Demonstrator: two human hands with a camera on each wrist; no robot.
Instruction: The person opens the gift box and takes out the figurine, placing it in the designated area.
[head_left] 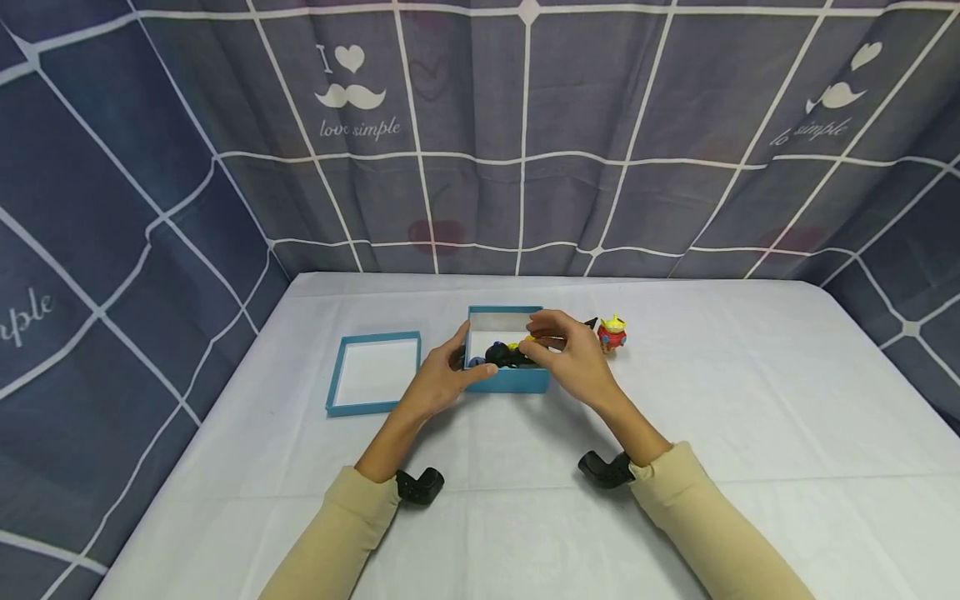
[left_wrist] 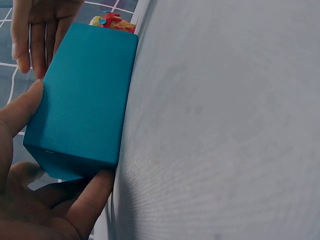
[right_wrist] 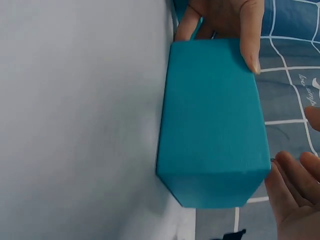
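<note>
A teal open box (head_left: 512, 382) with a white inside stands on the table, holding several small items, a round black one (head_left: 497, 353) and yellow bits among them. My left hand (head_left: 438, 379) grips the box's left end, its thumb on the front rim and its fingers on the side. Over the right part of the box is my right hand (head_left: 573, 354), fingers pointing to the contents. In the right wrist view, the thumb and fingers (right_wrist: 290, 182) of that hand stand apart, with nothing visible between them. Its fingertips are partly hidden in the head view.
A teal-rimmed box lid (head_left: 375, 408) lies left of the box, white inside up. Right of the box stands a small toy figure (head_left: 612, 335), yellow-green headed with a red body. A dark pointed thing (head_left: 591, 322) shows beside it. A grid-patterned curtain (head_left: 480, 200) surrounds the white-covered table.
</note>
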